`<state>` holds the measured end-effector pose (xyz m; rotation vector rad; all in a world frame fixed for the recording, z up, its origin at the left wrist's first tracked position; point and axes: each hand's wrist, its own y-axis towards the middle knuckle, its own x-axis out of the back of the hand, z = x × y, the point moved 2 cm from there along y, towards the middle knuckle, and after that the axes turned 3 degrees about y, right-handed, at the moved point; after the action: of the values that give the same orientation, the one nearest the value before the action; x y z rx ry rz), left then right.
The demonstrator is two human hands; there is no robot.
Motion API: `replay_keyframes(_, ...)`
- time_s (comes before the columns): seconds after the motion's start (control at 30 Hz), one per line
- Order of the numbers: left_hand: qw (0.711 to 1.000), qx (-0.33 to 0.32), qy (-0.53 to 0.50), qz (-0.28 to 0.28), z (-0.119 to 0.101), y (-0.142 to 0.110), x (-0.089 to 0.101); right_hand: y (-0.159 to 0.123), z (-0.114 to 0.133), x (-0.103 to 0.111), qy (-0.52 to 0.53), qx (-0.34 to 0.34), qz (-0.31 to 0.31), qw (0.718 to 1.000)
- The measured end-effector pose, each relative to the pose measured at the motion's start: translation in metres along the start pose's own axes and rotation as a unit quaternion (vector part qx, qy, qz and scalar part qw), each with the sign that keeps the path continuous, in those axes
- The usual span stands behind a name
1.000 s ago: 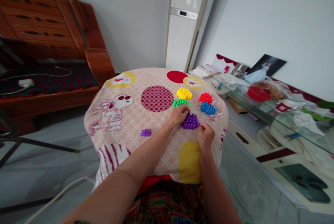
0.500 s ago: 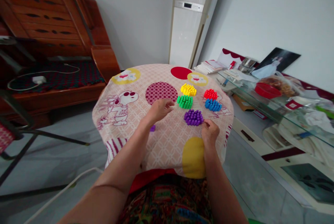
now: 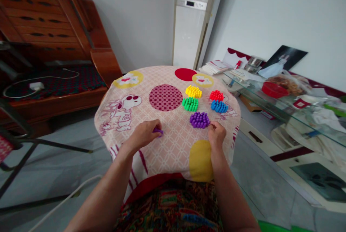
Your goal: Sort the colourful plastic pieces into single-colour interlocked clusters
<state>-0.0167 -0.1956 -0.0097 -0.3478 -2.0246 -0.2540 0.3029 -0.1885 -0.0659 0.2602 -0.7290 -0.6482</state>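
My left hand (image 3: 145, 134) rests on the patterned tablecloth (image 3: 173, 145) with its fingers closed around a small purple piece (image 3: 159, 131). My right hand (image 3: 217, 133) sits curled at the right side of a purple spiky cluster (image 3: 199, 119), fingertips pinched at its edge; what they hold is too small to see. Beyond lie a green cluster (image 3: 190, 103), a yellow cluster (image 3: 193, 91), a red cluster (image 3: 216, 95) and a blue cluster (image 3: 219, 106).
A wooden bench (image 3: 54, 55) with a white charger (image 3: 35, 86) stands to the left. A tall white air conditioner (image 3: 190, 19) is behind the table. A glass shelf (image 3: 283, 109) with clutter and a red bowl (image 3: 272, 89) runs along the right.
My left hand left the purple cluster, swept left and back toward me, and closed on the loose purple piece. My right hand stayed beside the purple cluster.
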Motion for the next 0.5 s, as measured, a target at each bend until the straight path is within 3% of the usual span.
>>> replay_keyframes(0.13, 0.996, -0.075, -0.036, -0.043, -0.037, 0.015, -0.015, 0.000, 0.001, 0.001, 0.003, -0.003, 0.001, 1.000)
replay_keyframes(0.27, 0.981, -0.185, -0.045, -0.042, -0.089, 0.037, -0.029, -0.002, 0.002, 0.002, 0.011, 0.006, 0.009, 1.000)
replay_keyframes(0.4, 0.975, -0.219, 0.018, -0.029, -0.127, 0.059, -0.042, -0.003, 0.003, 0.002, 0.019, 0.008, 0.011, 1.000)
replay_keyframes(0.5, 0.973, -0.220, 0.068, -0.013, -0.138, 0.072, -0.054, -0.003, 0.003, 0.002, 0.015, 0.003, 0.013, 1.000)
